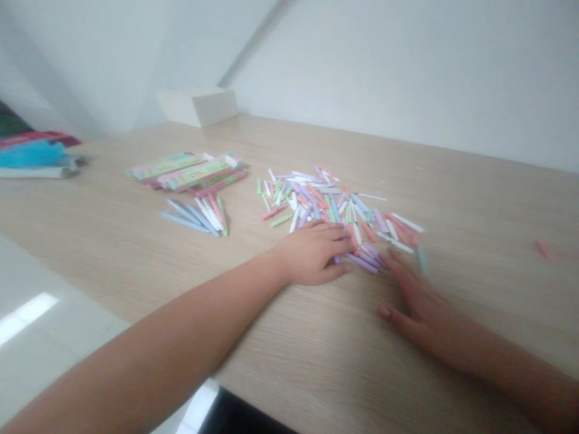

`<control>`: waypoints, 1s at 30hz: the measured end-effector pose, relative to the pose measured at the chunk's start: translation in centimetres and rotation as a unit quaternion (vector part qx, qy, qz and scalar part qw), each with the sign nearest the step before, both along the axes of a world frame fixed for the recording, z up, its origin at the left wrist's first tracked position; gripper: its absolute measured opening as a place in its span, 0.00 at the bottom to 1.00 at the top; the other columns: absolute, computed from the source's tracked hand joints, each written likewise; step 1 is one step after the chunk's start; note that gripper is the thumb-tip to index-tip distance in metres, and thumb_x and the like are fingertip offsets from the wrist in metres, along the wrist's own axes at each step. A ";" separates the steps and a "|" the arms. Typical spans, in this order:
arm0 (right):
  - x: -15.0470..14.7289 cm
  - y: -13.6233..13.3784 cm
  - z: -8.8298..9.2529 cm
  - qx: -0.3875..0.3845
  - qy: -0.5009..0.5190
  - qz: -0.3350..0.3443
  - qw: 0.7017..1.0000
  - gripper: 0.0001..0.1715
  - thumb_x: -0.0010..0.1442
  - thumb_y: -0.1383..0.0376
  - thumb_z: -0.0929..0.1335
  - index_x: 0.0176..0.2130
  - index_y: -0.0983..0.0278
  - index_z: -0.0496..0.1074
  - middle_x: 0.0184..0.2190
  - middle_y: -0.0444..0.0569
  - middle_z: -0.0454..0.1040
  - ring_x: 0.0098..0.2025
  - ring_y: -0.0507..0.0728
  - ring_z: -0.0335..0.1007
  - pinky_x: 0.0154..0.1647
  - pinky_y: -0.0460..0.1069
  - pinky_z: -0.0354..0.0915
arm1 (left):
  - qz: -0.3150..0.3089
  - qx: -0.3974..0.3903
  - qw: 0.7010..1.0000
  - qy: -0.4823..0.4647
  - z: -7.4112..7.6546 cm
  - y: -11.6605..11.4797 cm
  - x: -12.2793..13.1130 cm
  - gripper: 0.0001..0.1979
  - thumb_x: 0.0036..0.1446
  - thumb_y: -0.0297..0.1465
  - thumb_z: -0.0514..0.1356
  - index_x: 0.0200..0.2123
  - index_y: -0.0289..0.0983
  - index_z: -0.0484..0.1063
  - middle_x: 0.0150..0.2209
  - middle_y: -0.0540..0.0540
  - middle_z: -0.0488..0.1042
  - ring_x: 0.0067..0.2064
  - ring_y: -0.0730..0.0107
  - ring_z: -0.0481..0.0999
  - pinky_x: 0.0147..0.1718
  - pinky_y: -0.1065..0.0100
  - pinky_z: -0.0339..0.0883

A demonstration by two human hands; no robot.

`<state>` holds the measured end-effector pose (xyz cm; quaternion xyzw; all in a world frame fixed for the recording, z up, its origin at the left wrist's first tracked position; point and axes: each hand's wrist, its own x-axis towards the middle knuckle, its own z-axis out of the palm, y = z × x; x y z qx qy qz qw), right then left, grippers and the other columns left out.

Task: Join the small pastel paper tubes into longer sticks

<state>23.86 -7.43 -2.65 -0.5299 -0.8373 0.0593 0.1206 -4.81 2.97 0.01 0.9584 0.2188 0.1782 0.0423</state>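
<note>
A loose pile of chalk sticks (312,196) in white, pink, green, blue and purple lies across the middle of the table. My left hand (314,250) rests palm down on the pile's near edge, fingers stretched over the sticks, hiding some of them. Just right of it, my right hand (418,301) touches the near right edge with its fingertips, thumb spread away. Between the two hands lie several purple sticks (364,261). Neither hand appears to grip a stick. Left of the pile, a small sorted group of blue, white, pink and green sticks (199,215) lies side by side.
Several printed chalk boxes (194,173) lie behind the sorted group. A white box (199,106) stands near the wall. Blue and red items (34,154) sit at the far left. One orange-pink piece (541,249) lies at the right. The table's edge (90,295) runs along the left.
</note>
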 end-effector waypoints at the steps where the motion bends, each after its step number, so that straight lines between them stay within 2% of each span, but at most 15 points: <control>1: 0.2 -0.7 -0.3 0.008 -0.018 -0.011 1.000 0.58 0.63 0.44 0.68 0.76 0.53 0.34 0.77 0.55 0.37 0.74 0.78 0.43 0.66 0.76 0.58 | 0.000 -0.002 1.000 0.005 -0.2 -0.4 0.3 0.27 0.67 0.48 0.52 0.64 0.43 0.67 0.68 0.43 0.65 0.70 0.57 0.60 0.69 0.51 0.50; 5: -0.3 -1.2 -1.3 0.050 -0.065 -0.011 0.997 0.55 0.66 0.46 0.65 0.77 0.56 0.32 0.76 0.60 0.40 0.74 0.77 0.42 0.67 0.75 0.56 | 0.032 -0.008 0.999 0.027 -0.9 -2.0 1.4 0.37 0.65 0.54 0.52 0.70 0.41 0.56 0.71 0.40 0.58 0.73 0.53 0.53 0.71 0.47 0.44; 9: -1.4 1.0 -1.4 0.065 -0.081 0.008 0.995 0.45 0.72 0.52 0.60 0.77 0.58 0.34 0.75 0.60 0.46 0.75 0.70 0.42 0.71 0.71 0.51 | 0.040 -0.008 0.999 0.030 -0.8 -2.1 1.6 0.27 0.68 0.48 0.51 0.64 0.43 0.66 0.69 0.42 0.63 0.69 0.53 0.61 0.68 0.49 0.51; 13: -1.9 3.4 -0.7 0.043 -0.076 0.045 0.995 0.39 0.73 0.53 0.58 0.76 0.58 0.44 0.74 0.56 0.51 0.76 0.67 0.42 0.72 0.68 0.49 | 0.032 -0.008 0.999 0.018 -0.5 -1.2 1.1 0.20 0.68 0.43 0.53 0.57 0.41 0.71 0.65 0.43 0.67 0.66 0.55 0.65 0.65 0.51 0.58; 16: -1.9 4.7 -0.1 0.042 -0.058 0.061 0.996 0.35 0.73 0.53 0.59 0.73 0.60 0.54 0.72 0.57 0.58 0.74 0.66 0.49 0.72 0.68 0.52 | 0.024 -0.012 1.000 0.011 -0.4 -0.5 0.5 0.17 0.66 0.40 0.55 0.52 0.40 0.73 0.64 0.42 0.68 0.64 0.55 0.67 0.64 0.52 0.61; 19: -1.9 5.4 0.1 0.058 -0.031 0.060 0.996 0.31 0.72 0.53 0.61 0.68 0.61 0.64 0.68 0.57 0.65 0.71 0.65 0.57 0.71 0.66 0.56 | 0.020 -0.014 1.000 0.002 -0.4 0.0 0.1 0.16 0.65 0.36 0.55 0.52 0.38 0.73 0.62 0.41 0.70 0.63 0.56 0.69 0.63 0.55 0.62; 23: -1.9 5.5 -0.1 0.067 0.002 0.051 0.996 0.28 0.71 0.54 0.62 0.65 0.59 0.69 0.68 0.58 0.65 0.70 0.66 0.59 0.69 0.67 0.58 | 0.035 -0.011 0.999 0.001 -0.2 0.2 -0.2 0.18 0.62 0.34 0.55 0.54 0.37 0.72 0.63 0.40 0.69 0.63 0.56 0.69 0.64 0.55 0.62; 30: -1.7 4.9 -0.1 0.066 0.023 0.049 0.996 0.27 0.71 0.55 0.62 0.65 0.59 0.69 0.69 0.57 0.63 0.71 0.66 0.58 0.70 0.67 0.57 | 0.064 -0.004 0.998 0.016 -0.2 0.1 -0.3 0.17 0.59 0.32 0.55 0.50 0.36 0.74 0.65 0.40 0.67 0.65 0.55 0.67 0.65 0.55 0.61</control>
